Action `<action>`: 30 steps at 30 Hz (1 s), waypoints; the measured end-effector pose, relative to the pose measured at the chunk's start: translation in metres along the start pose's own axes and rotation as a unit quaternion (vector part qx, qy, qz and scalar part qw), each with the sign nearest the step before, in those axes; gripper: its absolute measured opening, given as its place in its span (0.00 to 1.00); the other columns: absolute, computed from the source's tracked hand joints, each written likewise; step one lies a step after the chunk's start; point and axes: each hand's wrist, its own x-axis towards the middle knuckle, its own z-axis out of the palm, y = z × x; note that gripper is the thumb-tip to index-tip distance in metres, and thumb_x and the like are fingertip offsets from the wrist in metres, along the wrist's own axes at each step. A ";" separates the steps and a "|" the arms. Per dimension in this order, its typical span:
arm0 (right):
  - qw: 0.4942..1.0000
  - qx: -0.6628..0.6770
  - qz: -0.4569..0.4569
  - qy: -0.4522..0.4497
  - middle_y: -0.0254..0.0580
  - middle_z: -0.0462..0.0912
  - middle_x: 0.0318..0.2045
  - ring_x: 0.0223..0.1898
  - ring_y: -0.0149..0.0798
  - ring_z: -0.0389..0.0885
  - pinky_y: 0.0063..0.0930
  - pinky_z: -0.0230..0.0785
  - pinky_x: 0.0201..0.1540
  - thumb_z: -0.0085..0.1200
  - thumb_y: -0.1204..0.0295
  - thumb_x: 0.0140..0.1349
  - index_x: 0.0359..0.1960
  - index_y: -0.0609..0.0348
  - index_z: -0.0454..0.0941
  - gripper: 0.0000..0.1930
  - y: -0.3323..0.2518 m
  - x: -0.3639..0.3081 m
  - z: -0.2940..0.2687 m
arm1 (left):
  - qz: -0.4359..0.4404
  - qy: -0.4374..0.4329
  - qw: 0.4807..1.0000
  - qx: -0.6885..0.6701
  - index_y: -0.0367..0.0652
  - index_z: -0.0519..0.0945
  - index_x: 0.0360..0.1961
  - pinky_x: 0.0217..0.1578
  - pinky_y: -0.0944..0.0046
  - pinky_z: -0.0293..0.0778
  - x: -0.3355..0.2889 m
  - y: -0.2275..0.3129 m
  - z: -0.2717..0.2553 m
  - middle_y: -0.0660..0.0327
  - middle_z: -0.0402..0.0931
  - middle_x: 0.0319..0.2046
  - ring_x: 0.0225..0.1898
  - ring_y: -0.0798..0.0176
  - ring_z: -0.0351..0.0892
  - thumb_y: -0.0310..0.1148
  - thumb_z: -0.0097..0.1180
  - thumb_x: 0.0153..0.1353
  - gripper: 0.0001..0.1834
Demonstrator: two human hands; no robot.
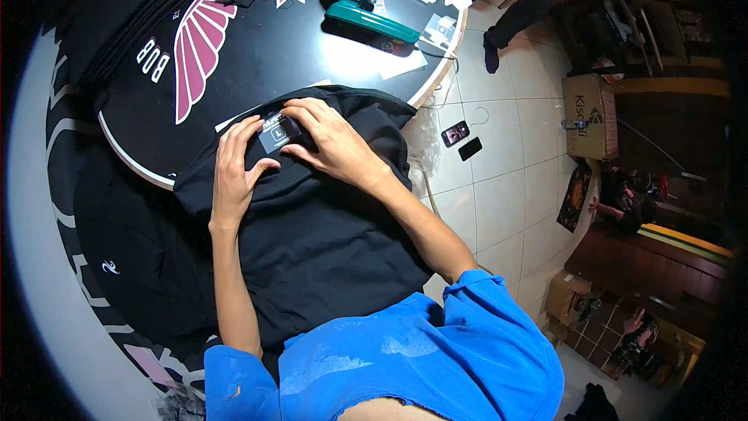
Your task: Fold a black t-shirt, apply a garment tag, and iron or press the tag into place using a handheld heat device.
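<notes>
Two bare hands are framing a small greyish square label (pixel 276 137) with pale print, which is lying on the black garment (pixel 331 238) near the edge of a round table (pixel 136 129). The cloth is spreading over the rim toward the person's lap, and its folds are gathering around the wrists. The step in hand seems to be setting the label straight on the fabric. To do it well, the person should be smoothing the cloth beneath the square first, since a wrinkle there would probably be tilting it. Both sets of fingertips should be pressing lightly and evenly, nudging the corners rather than dragging the whole piece, and the eyes should be checking its edges against the garment's upper edge. The hanging cloth is perhaps pulling downward, so the forearms would best be steadying it.

The left hand (pixel 232 157) is standing half open at the label's left, its fingers curving forward and its thumb spreading well away from them. The right hand (pixel 331 134) is arching over the right side, its fingers reaching the upper corner and its thumb pointing inward. The thumbs are nearly meeting below the square without clearly touching. Whether any fingertip is actually pinching the label, one cannot tell.
</notes>
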 end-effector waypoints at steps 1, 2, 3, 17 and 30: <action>1.000 0.013 -0.001 0.007 0.54 0.79 0.69 0.71 0.58 0.78 0.50 0.72 0.75 0.72 0.63 0.70 0.66 0.64 0.77 0.28 0.000 0.000 -0.001 | 0.000 0.000 1.000 0.000 0.40 0.79 0.71 0.75 0.45 0.71 -0.001 0.000 0.000 0.54 0.80 0.71 0.73 0.45 0.77 0.43 0.78 0.62 0.38; 1.000 0.026 -0.002 0.013 0.54 0.80 0.68 0.70 0.58 0.79 0.50 0.72 0.75 0.72 0.64 0.70 0.66 0.64 0.77 0.28 0.000 0.001 -0.002 | -0.009 -0.007 1.000 -0.001 0.41 0.79 0.72 0.77 0.45 0.71 -0.001 -0.001 0.000 0.53 0.79 0.72 0.75 0.45 0.76 0.43 0.77 0.64 0.38; 1.000 0.026 -0.002 0.013 0.54 0.80 0.68 0.70 0.58 0.79 0.50 0.72 0.75 0.72 0.64 0.70 0.66 0.64 0.77 0.28 0.001 0.000 -0.001 | -0.018 -0.012 1.000 -0.002 0.42 0.79 0.73 0.78 0.44 0.70 -0.002 -0.002 0.000 0.53 0.78 0.73 0.76 0.46 0.74 0.44 0.76 0.66 0.37; 1.000 -0.012 -0.005 0.022 0.51 0.83 0.64 0.67 0.56 0.81 0.49 0.75 0.72 0.72 0.70 0.68 0.56 0.59 0.87 0.17 -0.001 -0.001 0.004 | -0.035 0.017 0.999 -0.027 0.43 0.86 0.66 0.75 0.46 0.72 -0.003 0.000 0.003 0.56 0.81 0.69 0.73 0.47 0.77 0.38 0.74 0.70 0.26; 1.000 -0.024 -0.001 0.020 0.53 0.82 0.65 0.68 0.56 0.81 0.48 0.76 0.72 0.73 0.70 0.69 0.60 0.63 0.85 0.21 -0.002 -0.001 0.006 | -0.038 0.021 0.999 -0.026 0.45 0.88 0.66 0.75 0.46 0.73 -0.005 -0.002 0.004 0.56 0.82 0.69 0.72 0.48 0.77 0.39 0.74 0.70 0.25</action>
